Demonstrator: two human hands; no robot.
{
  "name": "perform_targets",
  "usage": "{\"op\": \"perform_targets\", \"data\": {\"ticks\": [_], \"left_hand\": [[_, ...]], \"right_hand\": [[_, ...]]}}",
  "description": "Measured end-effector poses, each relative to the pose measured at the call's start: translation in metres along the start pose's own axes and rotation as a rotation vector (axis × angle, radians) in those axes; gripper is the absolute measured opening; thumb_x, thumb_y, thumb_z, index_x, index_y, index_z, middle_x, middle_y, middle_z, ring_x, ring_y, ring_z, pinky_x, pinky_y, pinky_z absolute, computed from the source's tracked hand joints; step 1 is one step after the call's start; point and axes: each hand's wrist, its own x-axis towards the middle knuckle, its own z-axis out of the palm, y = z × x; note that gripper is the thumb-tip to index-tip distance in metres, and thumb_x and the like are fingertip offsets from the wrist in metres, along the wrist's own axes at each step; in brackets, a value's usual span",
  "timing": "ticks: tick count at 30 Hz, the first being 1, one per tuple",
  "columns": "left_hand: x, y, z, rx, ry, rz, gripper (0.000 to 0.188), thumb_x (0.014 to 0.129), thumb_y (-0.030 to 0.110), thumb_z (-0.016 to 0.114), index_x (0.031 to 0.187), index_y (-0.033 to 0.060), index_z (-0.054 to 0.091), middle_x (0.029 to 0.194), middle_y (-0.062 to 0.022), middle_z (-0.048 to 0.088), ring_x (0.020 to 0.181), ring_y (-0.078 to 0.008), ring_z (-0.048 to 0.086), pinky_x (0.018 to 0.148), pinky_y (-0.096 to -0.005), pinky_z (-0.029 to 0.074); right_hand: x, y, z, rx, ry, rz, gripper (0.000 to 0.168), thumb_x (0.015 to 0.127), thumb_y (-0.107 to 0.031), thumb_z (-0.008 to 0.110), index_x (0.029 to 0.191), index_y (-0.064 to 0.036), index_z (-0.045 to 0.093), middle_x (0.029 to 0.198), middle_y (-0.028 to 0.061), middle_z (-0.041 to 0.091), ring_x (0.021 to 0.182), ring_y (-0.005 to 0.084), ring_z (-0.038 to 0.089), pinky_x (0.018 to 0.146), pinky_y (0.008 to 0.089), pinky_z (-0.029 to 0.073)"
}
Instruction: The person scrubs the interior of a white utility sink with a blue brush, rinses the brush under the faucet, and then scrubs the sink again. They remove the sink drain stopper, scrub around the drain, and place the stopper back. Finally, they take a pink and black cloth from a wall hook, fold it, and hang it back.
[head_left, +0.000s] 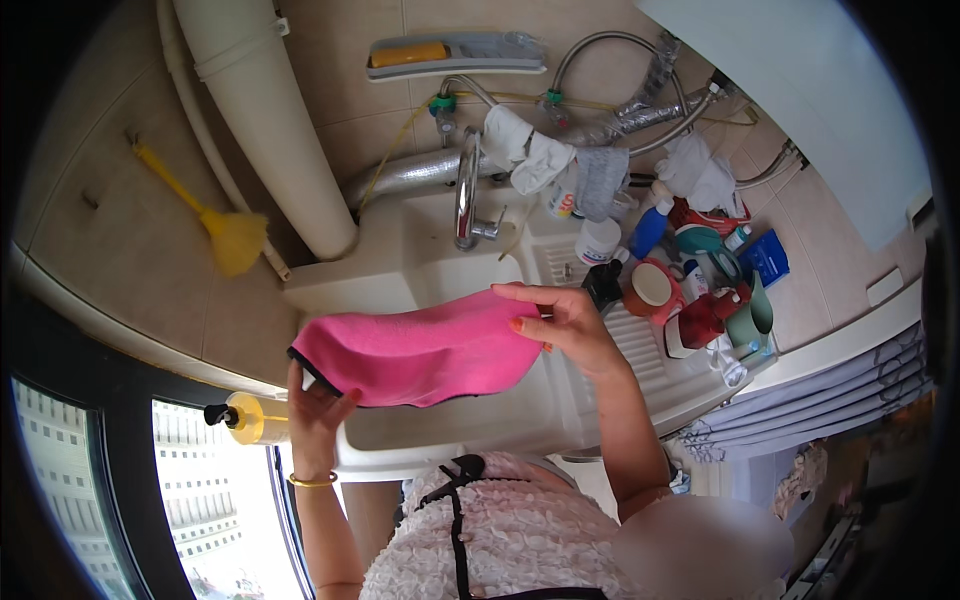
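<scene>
A pink cloth (420, 349) with a dark edging is stretched between my two hands above the white sink basin (465, 439). My left hand (315, 397) grips its lower left corner, thumb on top and fingers behind. At the upper right end, my right hand (566, 322) pinches the cloth between thumb and fingers. The cloth sags a little along its lower side and hides much of the basin. Behind it rises a chrome faucet (466, 195) with a side lever.
Bottles and containers crowd the ribbed drainboard (637, 367), among them a white tub (598, 240), a blue bottle (651, 229) and a green pitcher (750, 319). Small cloths (540, 161) drape over a hose. A yellow pump bottle (251, 420) stands left; a yellow brush (232, 236) hangs on the tiles.
</scene>
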Motion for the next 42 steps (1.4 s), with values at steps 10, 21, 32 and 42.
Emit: {"op": "perform_targets", "data": {"ticks": [10,21,32,42], "left_hand": [[0.003,0.017,-0.015,0.025,-0.056,0.190,0.050,0.068,-0.017,0.061,0.116,-0.0033,0.051,0.102,-0.0112,0.061,0.096,-0.0183,0.059,0.087,-0.0273,0.045],[0.048,-0.012,-0.030,1.113,0.305,0.663,0.017,0.068,-0.002,0.070,0.083,0.0020,0.063,0.089,-0.0100,0.056,0.074,-0.0204,0.053,0.060,-0.0275,0.043],[0.013,-0.119,0.013,-0.312,0.226,0.031,0.062,0.086,0.017,0.060,0.135,0.0014,0.026,0.127,-0.0113,0.044,0.112,-0.0211,0.045,0.091,-0.0344,0.043],[0.037,-0.108,0.013,-0.423,-0.325,-0.184,0.059,0.088,0.020,0.057,0.137,0.0053,0.028,0.133,-0.0111,0.040,0.119,-0.0218,0.041,0.099,-0.0353,0.037]], "right_hand": [[-0.004,0.037,-0.014,-0.330,0.112,-0.168,0.042,0.073,-0.004,0.073,0.114,-0.004,0.062,0.103,0.0041,0.062,0.088,0.0099,0.058,0.063,0.0229,0.046],[0.015,0.037,-0.005,-0.652,0.103,-0.262,0.018,0.064,-0.007,0.072,0.075,0.001,0.060,0.100,0.0094,0.060,0.088,0.0166,0.058,0.075,0.0273,0.045],[-0.023,0.030,0.092,-0.375,-0.493,-0.492,0.023,0.068,-0.001,0.069,0.088,-0.006,0.059,0.107,0.0048,0.061,0.090,0.0247,0.059,0.078,0.0351,0.048],[-0.022,0.054,0.064,-0.415,-0.115,-0.261,0.019,0.075,-0.002,0.068,0.093,-0.005,0.066,0.087,0.0071,0.065,0.080,0.0184,0.059,0.071,0.0289,0.047]]}}
